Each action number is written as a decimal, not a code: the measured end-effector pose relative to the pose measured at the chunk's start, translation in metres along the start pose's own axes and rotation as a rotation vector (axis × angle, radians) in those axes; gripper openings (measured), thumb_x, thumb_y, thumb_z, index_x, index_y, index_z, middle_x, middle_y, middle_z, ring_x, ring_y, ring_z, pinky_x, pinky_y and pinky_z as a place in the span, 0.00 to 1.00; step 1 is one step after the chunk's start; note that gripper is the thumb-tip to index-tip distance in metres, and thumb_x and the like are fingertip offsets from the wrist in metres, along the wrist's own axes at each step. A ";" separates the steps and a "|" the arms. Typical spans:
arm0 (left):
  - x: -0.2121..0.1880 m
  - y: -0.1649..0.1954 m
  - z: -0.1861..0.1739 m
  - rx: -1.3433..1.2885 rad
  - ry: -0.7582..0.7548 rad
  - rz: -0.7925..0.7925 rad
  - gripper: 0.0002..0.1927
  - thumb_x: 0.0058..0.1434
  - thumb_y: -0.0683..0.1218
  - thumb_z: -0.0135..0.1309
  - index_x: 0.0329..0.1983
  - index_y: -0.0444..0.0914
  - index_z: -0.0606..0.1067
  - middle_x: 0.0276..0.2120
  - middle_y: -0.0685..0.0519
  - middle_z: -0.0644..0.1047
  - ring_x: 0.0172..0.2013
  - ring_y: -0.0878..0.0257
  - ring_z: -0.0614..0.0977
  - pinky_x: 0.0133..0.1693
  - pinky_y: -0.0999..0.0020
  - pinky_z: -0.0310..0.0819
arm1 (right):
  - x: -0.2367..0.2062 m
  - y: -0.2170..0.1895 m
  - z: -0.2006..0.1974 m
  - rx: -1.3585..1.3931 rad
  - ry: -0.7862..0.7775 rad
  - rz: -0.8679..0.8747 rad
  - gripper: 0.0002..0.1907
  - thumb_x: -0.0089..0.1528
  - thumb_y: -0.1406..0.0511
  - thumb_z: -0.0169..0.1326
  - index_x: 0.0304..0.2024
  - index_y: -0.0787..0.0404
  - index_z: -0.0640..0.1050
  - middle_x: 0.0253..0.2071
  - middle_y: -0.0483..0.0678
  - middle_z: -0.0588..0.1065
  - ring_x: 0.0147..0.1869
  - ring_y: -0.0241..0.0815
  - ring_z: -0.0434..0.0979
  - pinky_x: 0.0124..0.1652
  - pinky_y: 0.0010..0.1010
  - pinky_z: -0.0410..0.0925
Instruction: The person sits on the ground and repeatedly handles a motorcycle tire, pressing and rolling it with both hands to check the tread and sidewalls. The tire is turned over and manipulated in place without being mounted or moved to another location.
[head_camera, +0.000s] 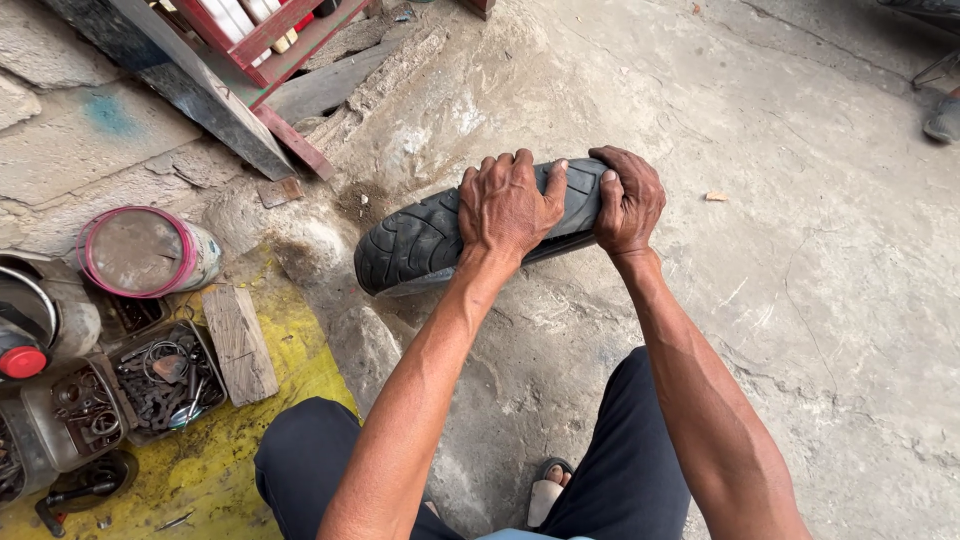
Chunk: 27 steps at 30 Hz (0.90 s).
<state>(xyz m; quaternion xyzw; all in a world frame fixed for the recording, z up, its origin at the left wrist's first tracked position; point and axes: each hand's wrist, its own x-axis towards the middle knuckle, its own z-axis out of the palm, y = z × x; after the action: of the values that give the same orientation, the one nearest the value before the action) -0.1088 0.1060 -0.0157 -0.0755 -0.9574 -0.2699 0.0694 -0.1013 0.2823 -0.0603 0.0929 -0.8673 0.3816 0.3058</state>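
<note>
**Both hands clamped on a tyre on the workshop floor**

You crouch over a black treaded tyre (420, 240) that stands on edge on the cracked concrete floor (800, 260), just ahead of your knees. Your left hand (505, 205) drapes over the top of the tread, fingers (520, 165) curled over the far side and thumb pressed down on the rubber. Your right hand (628, 200) wraps the tyre's right end, fingers folded tightly around it. Both hands are closed firmly on the tyre, side by side and almost touching.

To your left, a round tin with a pink rim (140, 252) lies on its side near a worn wooden block (240, 345), which rests on a yellow-painted patch of floor (215, 460). Beside the block sit open metal trays of small greasy parts (165, 380). A red wooden frame (275, 40) leans at the top left. Your sandalled foot (547, 490) shows between your dark trouser legs (630, 470). Another person's shoe (942, 118) is at the right edge.
</note>
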 end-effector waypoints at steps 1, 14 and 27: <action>0.000 0.000 0.000 -0.003 0.000 -0.001 0.29 0.67 0.63 0.43 0.38 0.33 0.80 0.28 0.43 0.80 0.33 0.52 0.81 0.46 0.49 0.69 | 0.000 0.001 0.000 -0.004 0.001 -0.004 0.20 0.65 0.59 0.44 0.46 0.63 0.83 0.46 0.57 0.81 0.55 0.57 0.80 0.58 0.46 0.69; 0.001 0.009 0.008 0.007 0.010 0.034 0.30 0.67 0.64 0.43 0.38 0.32 0.80 0.28 0.42 0.80 0.33 0.52 0.81 0.44 0.49 0.70 | -0.003 0.014 -0.004 0.027 0.009 0.004 0.21 0.66 0.58 0.43 0.46 0.64 0.82 0.46 0.57 0.81 0.53 0.57 0.81 0.56 0.45 0.70; 0.002 -0.020 0.001 -0.038 -0.030 -0.019 0.30 0.67 0.65 0.42 0.40 0.35 0.79 0.29 0.44 0.80 0.32 0.54 0.81 0.45 0.48 0.69 | 0.000 -0.007 0.009 -0.023 0.010 0.003 0.19 0.64 0.60 0.45 0.45 0.62 0.83 0.46 0.55 0.82 0.55 0.55 0.81 0.58 0.44 0.69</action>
<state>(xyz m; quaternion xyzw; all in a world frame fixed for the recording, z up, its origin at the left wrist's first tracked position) -0.1140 0.0902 -0.0267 -0.0716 -0.9537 -0.2877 0.0507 -0.1024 0.2709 -0.0607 0.0864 -0.8702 0.3727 0.3106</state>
